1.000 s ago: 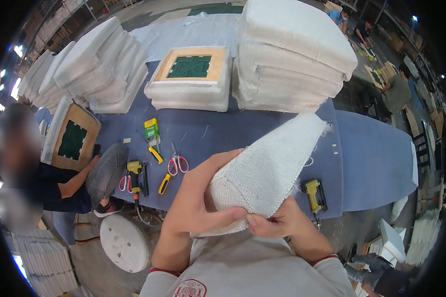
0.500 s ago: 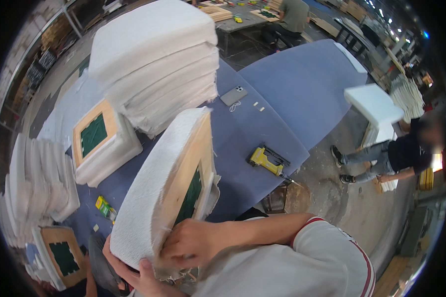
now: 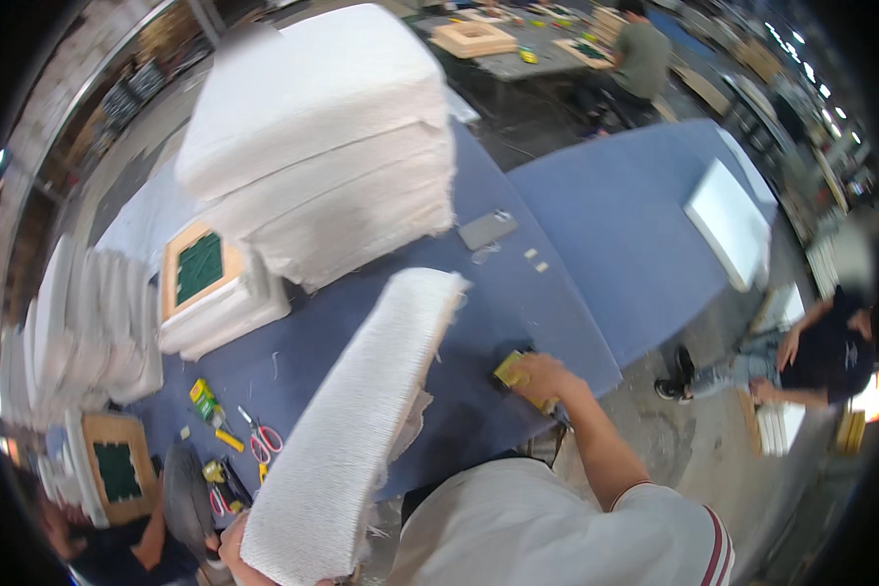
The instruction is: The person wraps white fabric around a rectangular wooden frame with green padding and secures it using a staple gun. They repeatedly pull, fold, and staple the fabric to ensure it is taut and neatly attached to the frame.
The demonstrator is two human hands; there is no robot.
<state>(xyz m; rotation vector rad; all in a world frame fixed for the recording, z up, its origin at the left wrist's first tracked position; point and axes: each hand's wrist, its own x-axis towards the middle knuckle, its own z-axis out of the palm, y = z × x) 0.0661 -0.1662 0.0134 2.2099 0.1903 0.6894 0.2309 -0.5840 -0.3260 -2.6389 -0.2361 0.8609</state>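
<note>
A white fabric-covered seat cushion stands tilted on its edge in front of me, its pale wooden back turned mostly away. My left hand is closed on its lower left corner, partly cut off by the picture's edge. Off to the right, my right hand wraps round a yellow and black staple gun lying on the blue-grey table. The hand covers much of the tool.
A tall stack of white cushions stands behind. Left of it sits a cushion with wooden frame and green centre. Red-handled scissors, a green-yellow box and a phone lie about. People are at lower left and right.
My right hand has left the cushion's underside and taken hold of the staple gun. The cushion has turned, showing less of its wooden back. At right, a white padded piece now rests on the table.
</note>
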